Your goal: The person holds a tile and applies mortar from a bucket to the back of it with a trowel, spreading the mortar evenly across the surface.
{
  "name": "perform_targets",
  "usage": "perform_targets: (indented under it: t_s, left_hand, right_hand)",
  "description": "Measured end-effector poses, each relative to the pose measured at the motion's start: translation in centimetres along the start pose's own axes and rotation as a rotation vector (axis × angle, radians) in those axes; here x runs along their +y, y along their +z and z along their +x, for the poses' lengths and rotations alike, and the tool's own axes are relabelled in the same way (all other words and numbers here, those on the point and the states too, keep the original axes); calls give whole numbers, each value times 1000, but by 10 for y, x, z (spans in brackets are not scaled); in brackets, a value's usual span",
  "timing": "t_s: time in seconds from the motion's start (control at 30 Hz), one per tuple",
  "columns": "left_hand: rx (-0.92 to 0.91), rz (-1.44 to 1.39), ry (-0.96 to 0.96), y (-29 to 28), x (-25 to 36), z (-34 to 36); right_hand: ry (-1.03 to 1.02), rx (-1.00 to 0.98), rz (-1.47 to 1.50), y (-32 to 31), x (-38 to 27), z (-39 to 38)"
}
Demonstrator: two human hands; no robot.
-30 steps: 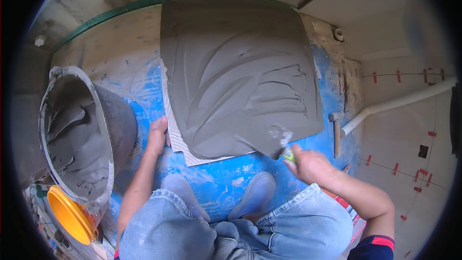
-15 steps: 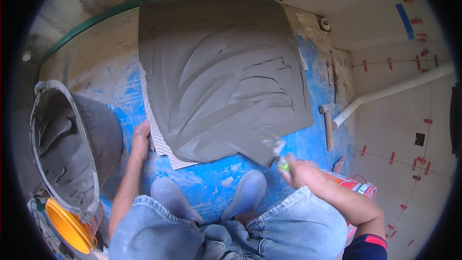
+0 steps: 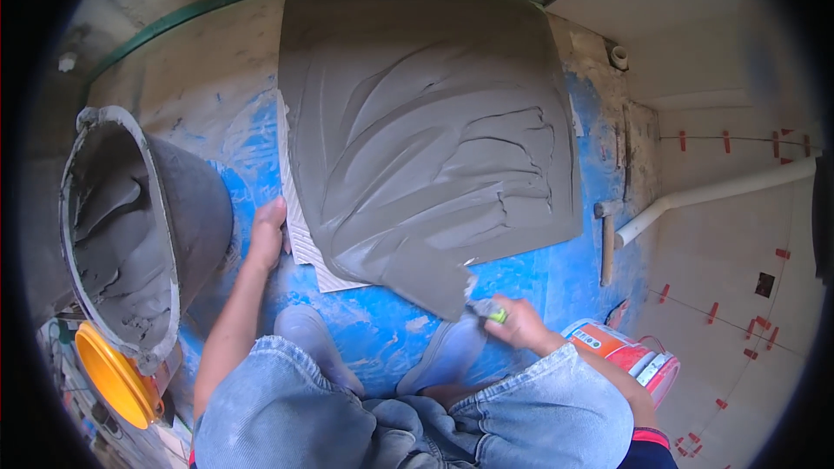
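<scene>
A large tile (image 3: 335, 281) lies on the floor in front of me, its pale ribbed back showing along the left and near edges. Grey mortar (image 3: 417, 148) covers most of it in thick curved ridges. My left hand (image 3: 268, 230) is closed on the tile's left edge, near its closest corner; some fingers are hidden. In my right hand (image 3: 521, 323) is a trowel (image 3: 496, 313) with a partly green handle. Its wide blade is smeared with mortar and sits over the tile's near edge, close to my right shoe.
At left stands a big bucket (image 3: 195, 200) of mortar, with a yellow container (image 3: 113, 373) below it. A hammer (image 3: 607, 243) lies right of the tile. Nearby are a red-and-white bucket (image 3: 599, 340) and a white pipe (image 3: 695, 198). Blue coating (image 3: 404, 321) covers the floor.
My right hand has drawn the trowel left and closer to me along the tile's near edge. My left hand stays at the tile's edge. The whole view has shifted slightly.
</scene>
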State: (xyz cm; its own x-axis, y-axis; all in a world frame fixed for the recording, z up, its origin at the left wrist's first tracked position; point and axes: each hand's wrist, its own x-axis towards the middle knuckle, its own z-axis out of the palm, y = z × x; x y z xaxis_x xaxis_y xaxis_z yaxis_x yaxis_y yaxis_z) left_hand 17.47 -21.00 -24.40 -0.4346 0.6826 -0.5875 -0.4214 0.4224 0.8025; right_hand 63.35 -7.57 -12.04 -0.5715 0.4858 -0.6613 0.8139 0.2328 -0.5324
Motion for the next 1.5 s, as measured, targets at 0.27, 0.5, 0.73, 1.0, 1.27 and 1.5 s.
perform_targets:
  t_s: [0.27,0.5,0.73,1.0,1.27,1.5]
  left_hand:
    - [-39,-26,11,3,4,-1]
    - [-11,-1,-14,3,-2,6]
    - [0,-11,23,9,4,1]
    - [16,-10,39,7,4,0]
    - [39,43,30,2,-8,4]
    - [-15,13,40,6,0,4]
  right_hand:
    - [-66,-269,-136,5,-66,11]
    - [-177,-212,-234,-56,-27,4]
    - [-168,76,-515,-69,50,11]
    - [-132,-323,-523,-78,-11,16]
    - [-121,-63,-224,-46,-39,25]
    - [-136,-129,-361,5,-79,25]
